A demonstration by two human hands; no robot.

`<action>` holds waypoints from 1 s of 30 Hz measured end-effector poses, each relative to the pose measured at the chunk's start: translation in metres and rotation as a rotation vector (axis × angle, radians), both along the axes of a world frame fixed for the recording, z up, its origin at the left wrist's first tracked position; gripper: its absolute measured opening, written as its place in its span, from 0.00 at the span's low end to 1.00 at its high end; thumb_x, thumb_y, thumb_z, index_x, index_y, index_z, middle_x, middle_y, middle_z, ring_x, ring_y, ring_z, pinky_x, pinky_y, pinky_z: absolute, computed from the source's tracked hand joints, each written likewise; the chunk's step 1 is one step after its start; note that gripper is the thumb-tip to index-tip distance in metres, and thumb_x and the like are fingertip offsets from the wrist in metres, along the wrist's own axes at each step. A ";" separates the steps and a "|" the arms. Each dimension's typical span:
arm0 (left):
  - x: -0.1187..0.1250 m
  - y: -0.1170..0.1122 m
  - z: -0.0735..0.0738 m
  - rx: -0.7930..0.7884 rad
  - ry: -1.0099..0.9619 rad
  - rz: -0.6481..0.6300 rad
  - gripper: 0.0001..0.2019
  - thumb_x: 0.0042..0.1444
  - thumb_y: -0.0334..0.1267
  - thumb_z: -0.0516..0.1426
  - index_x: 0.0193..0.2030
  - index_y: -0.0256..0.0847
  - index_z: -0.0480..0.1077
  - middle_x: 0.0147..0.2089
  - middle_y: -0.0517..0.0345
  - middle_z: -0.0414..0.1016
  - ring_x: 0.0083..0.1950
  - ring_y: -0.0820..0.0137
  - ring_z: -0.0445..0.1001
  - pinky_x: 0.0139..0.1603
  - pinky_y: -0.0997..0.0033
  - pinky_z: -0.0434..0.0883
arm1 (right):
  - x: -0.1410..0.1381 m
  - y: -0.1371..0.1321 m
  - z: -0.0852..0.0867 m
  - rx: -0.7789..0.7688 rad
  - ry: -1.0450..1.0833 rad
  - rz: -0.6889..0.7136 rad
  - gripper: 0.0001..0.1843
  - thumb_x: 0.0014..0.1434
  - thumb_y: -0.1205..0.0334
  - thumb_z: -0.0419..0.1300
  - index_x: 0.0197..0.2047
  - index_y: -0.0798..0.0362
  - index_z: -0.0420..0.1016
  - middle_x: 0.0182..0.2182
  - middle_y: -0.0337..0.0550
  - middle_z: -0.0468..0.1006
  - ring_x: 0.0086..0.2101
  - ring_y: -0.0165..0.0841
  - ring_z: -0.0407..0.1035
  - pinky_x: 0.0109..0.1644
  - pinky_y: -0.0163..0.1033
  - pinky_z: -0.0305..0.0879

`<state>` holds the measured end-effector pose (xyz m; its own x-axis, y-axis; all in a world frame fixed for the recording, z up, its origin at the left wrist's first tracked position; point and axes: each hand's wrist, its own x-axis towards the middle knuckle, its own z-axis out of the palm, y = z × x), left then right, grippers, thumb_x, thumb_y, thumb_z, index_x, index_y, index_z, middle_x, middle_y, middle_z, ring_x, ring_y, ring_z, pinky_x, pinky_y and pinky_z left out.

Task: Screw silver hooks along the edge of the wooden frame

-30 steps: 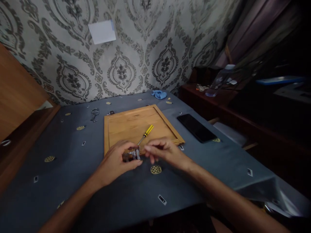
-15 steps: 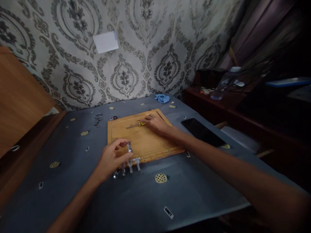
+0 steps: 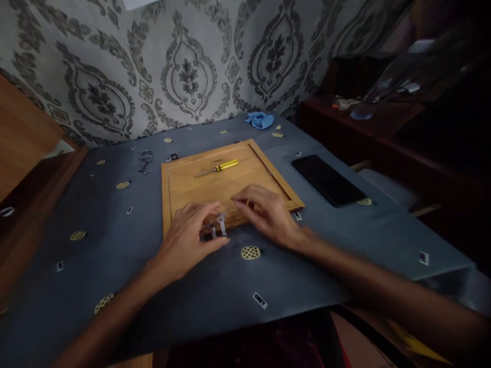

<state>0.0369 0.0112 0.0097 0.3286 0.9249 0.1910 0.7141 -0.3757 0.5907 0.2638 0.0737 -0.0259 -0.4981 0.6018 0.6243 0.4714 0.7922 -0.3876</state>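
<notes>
My left hand [image 3: 187, 232] is curled at the near edge of a framed wooden panel [image 3: 199, 191]. Its thumb and index finger close around a shiny metal cabinet hinge [image 3: 221, 224]. More hinges [image 3: 214, 233] of this kind stand at the panel's near edge, partly hidden by the fingers. To the right, my right hand [image 3: 266, 212] hovers over the panel's near part, thumb and fingertips drawn together; whatever they may pinch is too small to make out. A yellow-handled screwdriver [image 3: 226, 165] lies on the panel beyond both hands.
A black phone [image 3: 328, 179] lies right of the panel on the blue patterned cloth [image 3: 307, 276]. Keys [image 3: 145, 161] are at the left, a blue cloth [image 3: 260, 120] by the wall. A clear bottle [image 3: 378, 89] stands on the dark side table [image 3: 322, 110].
My right hand has left the screwdriver and come nearer, beside the left hand. My left hand has lowered its hinge towards the row at the panel's edge. The view has tilted down.
</notes>
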 end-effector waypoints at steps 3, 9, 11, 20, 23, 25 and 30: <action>0.007 -0.003 -0.003 0.044 0.112 -0.023 0.34 0.53 0.36 0.69 0.66 0.46 0.64 0.54 0.53 0.80 0.57 0.55 0.74 0.59 0.51 0.69 | 0.005 -0.029 -0.007 0.034 -0.011 0.121 0.09 0.72 0.65 0.54 0.47 0.56 0.76 0.33 0.44 0.79 0.35 0.32 0.74 0.40 0.37 0.72; 0.013 -0.005 -0.004 0.039 0.229 0.005 0.35 0.53 0.37 0.70 0.67 0.45 0.64 0.56 0.50 0.79 0.57 0.53 0.74 0.58 0.49 0.69 | 0.006 -0.029 -0.016 0.053 -0.105 0.216 0.11 0.71 0.67 0.56 0.53 0.57 0.76 0.40 0.48 0.81 0.40 0.35 0.76 0.42 0.39 0.74; 0.015 -0.006 -0.003 0.031 0.258 0.007 0.35 0.54 0.38 0.70 0.67 0.45 0.64 0.56 0.49 0.79 0.57 0.52 0.74 0.57 0.48 0.69 | 0.005 -0.029 -0.016 0.066 -0.124 0.218 0.11 0.71 0.67 0.55 0.51 0.58 0.77 0.39 0.48 0.81 0.39 0.35 0.76 0.41 0.39 0.73; 0.018 -0.008 -0.006 0.043 0.358 0.031 0.32 0.54 0.40 0.70 0.63 0.41 0.64 0.55 0.48 0.80 0.57 0.51 0.74 0.57 0.48 0.68 | 0.002 -0.029 -0.013 0.132 -0.206 0.214 0.14 0.74 0.66 0.51 0.46 0.57 0.78 0.32 0.43 0.78 0.33 0.32 0.72 0.36 0.36 0.67; 0.019 -0.009 -0.006 0.057 0.399 0.030 0.31 0.54 0.40 0.69 0.63 0.40 0.64 0.55 0.47 0.81 0.57 0.50 0.74 0.57 0.47 0.68 | 0.001 -0.029 -0.014 0.130 -0.209 0.222 0.13 0.73 0.67 0.52 0.46 0.58 0.78 0.32 0.43 0.79 0.32 0.32 0.72 0.36 0.36 0.68; 0.020 -0.009 -0.007 0.060 0.407 0.028 0.31 0.55 0.40 0.69 0.62 0.41 0.64 0.54 0.47 0.81 0.57 0.50 0.75 0.58 0.46 0.67 | 0.001 -0.029 -0.014 0.123 -0.212 0.225 0.12 0.73 0.67 0.53 0.47 0.58 0.79 0.32 0.43 0.79 0.32 0.32 0.72 0.35 0.36 0.68; 0.018 -0.010 -0.011 0.051 0.372 0.032 0.31 0.56 0.40 0.68 0.63 0.42 0.63 0.56 0.46 0.80 0.56 0.49 0.76 0.58 0.45 0.68 | 0.002 -0.029 -0.015 0.116 -0.211 0.223 0.14 0.74 0.65 0.51 0.47 0.57 0.78 0.31 0.42 0.78 0.32 0.31 0.73 0.36 0.35 0.67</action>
<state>0.0550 0.0010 -0.0010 0.3555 0.9281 0.1107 0.8880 -0.3723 0.2699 0.2655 0.0445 -0.0406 -0.7357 0.3938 0.5511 0.3414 0.9183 -0.2003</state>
